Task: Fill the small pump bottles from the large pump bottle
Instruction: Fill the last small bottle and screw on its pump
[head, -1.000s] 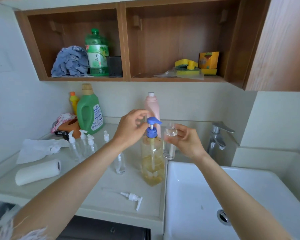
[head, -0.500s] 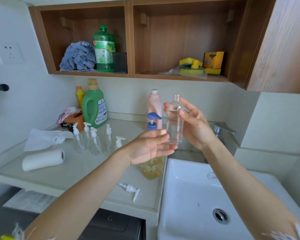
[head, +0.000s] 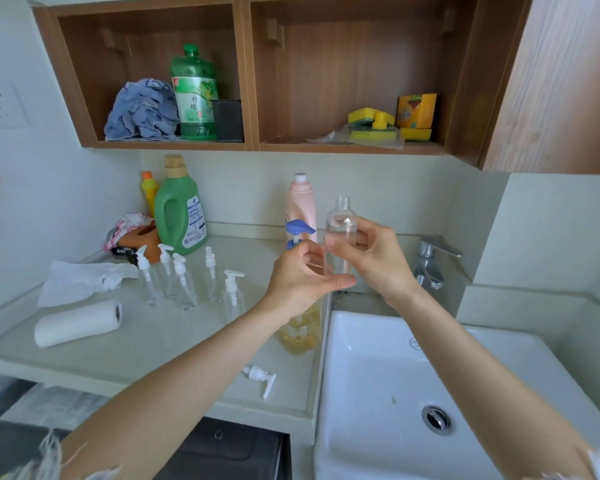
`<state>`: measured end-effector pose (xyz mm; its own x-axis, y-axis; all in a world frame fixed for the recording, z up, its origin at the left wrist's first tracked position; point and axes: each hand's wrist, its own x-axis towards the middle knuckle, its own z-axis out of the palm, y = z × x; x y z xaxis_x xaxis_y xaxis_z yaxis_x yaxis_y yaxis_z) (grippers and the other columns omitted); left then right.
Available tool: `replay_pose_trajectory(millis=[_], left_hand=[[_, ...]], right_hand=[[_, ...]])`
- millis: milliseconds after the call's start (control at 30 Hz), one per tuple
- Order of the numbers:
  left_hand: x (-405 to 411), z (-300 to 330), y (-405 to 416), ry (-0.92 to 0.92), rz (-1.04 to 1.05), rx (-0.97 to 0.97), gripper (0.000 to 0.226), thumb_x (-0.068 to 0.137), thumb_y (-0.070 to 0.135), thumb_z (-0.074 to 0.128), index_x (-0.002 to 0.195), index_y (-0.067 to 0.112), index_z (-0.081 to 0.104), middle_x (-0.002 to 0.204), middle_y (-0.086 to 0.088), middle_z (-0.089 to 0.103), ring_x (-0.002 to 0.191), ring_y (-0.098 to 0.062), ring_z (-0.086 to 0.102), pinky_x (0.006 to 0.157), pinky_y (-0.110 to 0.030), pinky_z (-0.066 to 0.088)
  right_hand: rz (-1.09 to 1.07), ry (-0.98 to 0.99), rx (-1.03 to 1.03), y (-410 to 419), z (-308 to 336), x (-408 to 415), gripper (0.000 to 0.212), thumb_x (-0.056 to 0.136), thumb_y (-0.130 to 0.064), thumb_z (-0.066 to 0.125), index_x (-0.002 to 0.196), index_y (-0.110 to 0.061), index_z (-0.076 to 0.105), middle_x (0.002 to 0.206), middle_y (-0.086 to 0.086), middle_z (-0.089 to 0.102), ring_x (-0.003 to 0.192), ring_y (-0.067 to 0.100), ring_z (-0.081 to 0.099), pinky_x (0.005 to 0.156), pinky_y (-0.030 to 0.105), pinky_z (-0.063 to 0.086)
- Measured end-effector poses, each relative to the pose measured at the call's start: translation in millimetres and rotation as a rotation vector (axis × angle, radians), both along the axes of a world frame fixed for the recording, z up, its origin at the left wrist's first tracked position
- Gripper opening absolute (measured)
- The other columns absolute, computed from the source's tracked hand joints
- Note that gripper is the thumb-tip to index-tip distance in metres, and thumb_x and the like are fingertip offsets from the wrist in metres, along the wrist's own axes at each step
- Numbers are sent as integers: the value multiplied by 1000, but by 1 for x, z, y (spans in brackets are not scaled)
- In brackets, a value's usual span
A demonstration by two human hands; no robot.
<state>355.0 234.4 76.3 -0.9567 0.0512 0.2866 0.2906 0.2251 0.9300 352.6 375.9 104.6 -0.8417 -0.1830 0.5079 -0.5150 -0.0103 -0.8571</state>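
White basin and pale counter frame the work, with the large pump bottle standing at the counter's edge just beside the sink, its amber liquid sitting low and its blue pump head turned toward the basin. Left of it, five small capped pump bottles stand in a loose cluster, and one loose white pump lies on the counter in front.

Raised above the large bottle, the open small bottle is upright and uncapped, pinched by the right hand with thumb and fingers curled around its lower body. The left hand is just beside it, fingers loosely curled toward the bottle's base; whether they grip the bottle or only touch it I cannot tell.

The step in hand looks like checking the fill level, which appears low. To do it well, hold the bottle plumb, then bring its narrow mouth directly under the blue spout, touching or nearly so, and press in short strokes so the thick liquid does not run down the outside. Keeping this over the counter edge or basin makes drips harmless. Afterwards the loose pump should screw on straight.
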Motion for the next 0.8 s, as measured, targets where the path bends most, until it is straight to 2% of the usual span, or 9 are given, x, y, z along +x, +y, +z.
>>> replay_pose_trajectory(millis=[133, 233, 300, 367, 433, 500, 633, 800], left_hand=[[-4, 7, -11, 48, -43, -184, 70, 35, 53, 86, 89, 19, 58, 88, -5, 69, 82, -20, 69, 79, -41, 57], [-8, 19, -28, 150, 36, -185, 45, 50, 31, 93, 80, 22, 60, 78, 3, 66, 67, -6, 62, 71, -24, 53], [-10, 29, -39, 301, 182, -264, 33, 63, 21, 88, 82, 25, 62, 86, 8, 65, 78, -6, 61, 75, -22, 50], [-14, 35, -46, 440, 217, -473, 33, 72, 18, 79, 101, 23, 64, 106, 11, 60, 99, -9, 59, 85, -25, 45], [-22, 37, -49, 423, 169, -649, 46, 79, 14, 69, 124, 18, 57, 129, 8, 52, 117, -13, 52, 91, -20, 36], [-28, 39, -48, 396, 137, -755, 57, 83, 11, 60, 138, 16, 46, 144, 5, 43, 128, -15, 44, 98, -22, 32], [-34, 39, -44, 375, 123, -921, 59, 86, 11, 53, 144, 16, 40, 151, 6, 37, 133, -18, 41, 103, -29, 35], [-40, 33, -43, 380, 119, -985, 54, 82, 7, 51, 134, 22, 53, 142, 9, 49, 123, -19, 51, 98, -35, 43]], right_hand=[[-8, 17, -18, -3, -5, -5, 16, 86, -7, 69, 101, -9, 66, 83, -6, 74, 84, 11, 70, 84, 27, 54], [-35, 14, 0, 3, -12, -10, 18, 87, -7, 68, 99, -20, 65, 82, -11, 73, 82, 8, 68, 83, 25, 53], [-126, 10, 119, 8, -24, -18, 20, 86, -11, 70, 95, -28, 66, 81, -14, 72, 80, 7, 67, 82, 29, 52], [-204, -32, 296, 10, -37, -25, 18, 82, -22, 72, 91, -37, 67, 83, -12, 72, 83, 11, 68, 86, 37, 54], [-220, -88, 402, 8, -47, -30, 19, 80, -27, 74, 90, -42, 66, 84, -10, 73, 86, 11, 68, 89, 38, 53], [-237, -119, 451, 2, -51, -32, 21, 80, -29, 75, 95, -41, 67, 82, -9, 74, 86, 9, 68, 91, 34, 52], [-258, -140, 425, -9, -48, -38, 21, 79, -31, 75, 98, -34, 68, 83, -9, 74, 86, 10, 68, 89, 34, 52], [-259, -141, 388, -13, -44, -46, 23, 77, -29, 76, 96, -37, 68, 82, -8, 74, 86, 14, 69, 89, 37, 52]])
